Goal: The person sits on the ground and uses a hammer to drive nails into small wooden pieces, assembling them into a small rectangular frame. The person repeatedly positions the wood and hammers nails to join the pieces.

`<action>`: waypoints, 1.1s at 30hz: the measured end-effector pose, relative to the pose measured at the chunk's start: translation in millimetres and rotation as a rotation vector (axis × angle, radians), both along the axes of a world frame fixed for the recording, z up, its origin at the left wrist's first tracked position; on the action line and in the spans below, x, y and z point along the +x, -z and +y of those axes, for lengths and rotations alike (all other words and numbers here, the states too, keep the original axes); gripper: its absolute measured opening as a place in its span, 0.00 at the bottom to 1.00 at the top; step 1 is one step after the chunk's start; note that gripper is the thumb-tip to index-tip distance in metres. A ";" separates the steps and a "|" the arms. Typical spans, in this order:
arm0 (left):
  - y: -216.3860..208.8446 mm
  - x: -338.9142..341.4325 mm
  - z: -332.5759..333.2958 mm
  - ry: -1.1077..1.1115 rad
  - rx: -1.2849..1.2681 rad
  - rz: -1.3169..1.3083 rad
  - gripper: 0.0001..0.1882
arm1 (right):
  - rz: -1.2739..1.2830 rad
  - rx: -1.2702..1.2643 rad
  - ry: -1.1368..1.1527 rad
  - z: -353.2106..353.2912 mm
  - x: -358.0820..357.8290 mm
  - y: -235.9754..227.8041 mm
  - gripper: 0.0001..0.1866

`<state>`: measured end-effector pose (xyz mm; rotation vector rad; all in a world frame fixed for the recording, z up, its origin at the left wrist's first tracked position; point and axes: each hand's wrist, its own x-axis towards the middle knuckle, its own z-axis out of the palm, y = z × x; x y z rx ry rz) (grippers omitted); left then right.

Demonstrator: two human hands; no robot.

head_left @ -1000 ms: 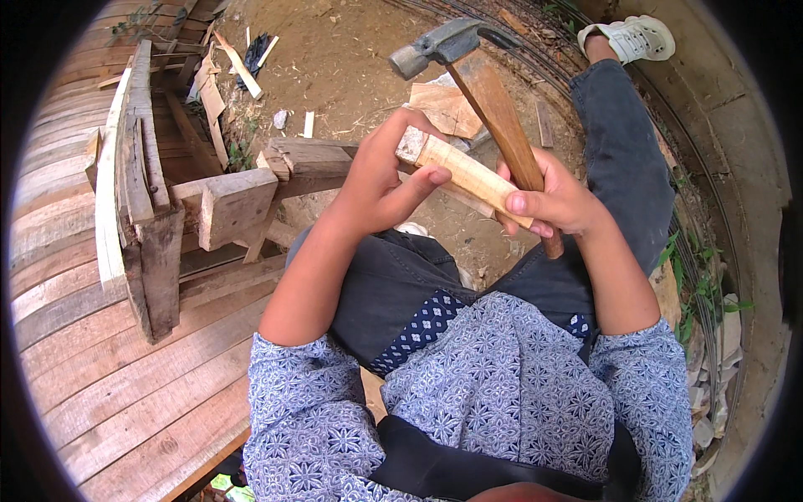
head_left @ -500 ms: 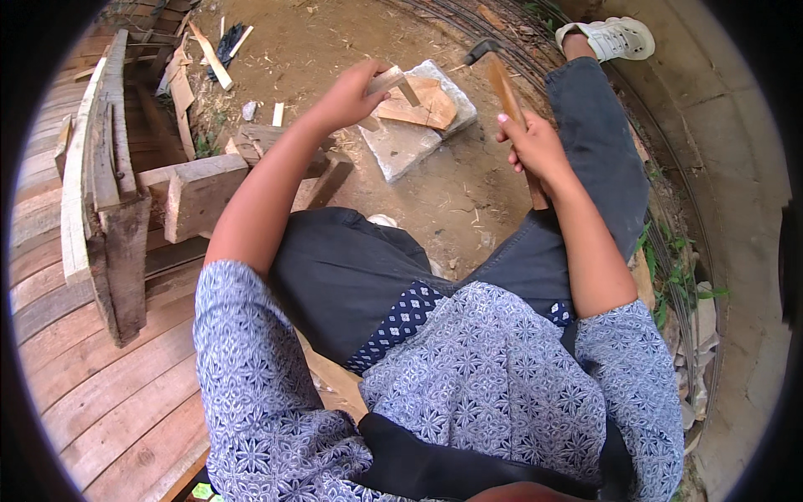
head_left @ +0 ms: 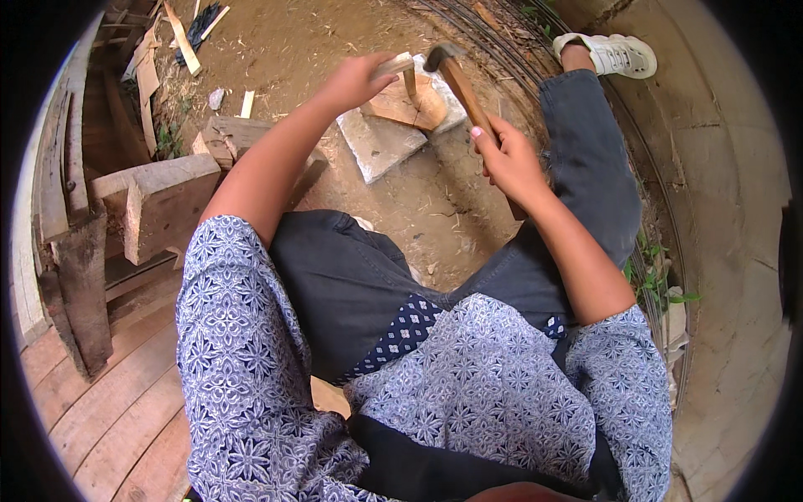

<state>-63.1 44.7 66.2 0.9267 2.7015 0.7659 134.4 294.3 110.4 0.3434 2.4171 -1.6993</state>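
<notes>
My left hand (head_left: 358,84) is closed on a short pale wooden stick (head_left: 396,64); a narrower brown piece points down from its far end, and I cannot tell whether the two are joined. Below it, a flat, angular wood block (head_left: 397,107) lies on a pale stone slab (head_left: 376,152). In my right hand (head_left: 510,163) is a claw hammer (head_left: 467,94), fingers wrapped round its wooden handle. The dark metal hammer head is raised just right of the stick's end, apart from it.
Rough timber beams (head_left: 167,197) are stacked on the left, beside wooden planks (head_left: 109,427). Thin rods (head_left: 493,63) curve along a concrete wall (head_left: 728,209) on the right. Wood scraps (head_left: 182,38) and a stone (head_left: 217,99) lie on the dirt ground.
The hammer has swung left, bringing its head closer to the stick's end. My left hand keeps its hold on the stick. The whole view has shifted slightly.
</notes>
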 end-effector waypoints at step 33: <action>-39.3 6.1 24.2 -0.124 0.305 -1.059 0.29 | 0.074 -0.176 0.110 7.5 -37.2 4.9 0.28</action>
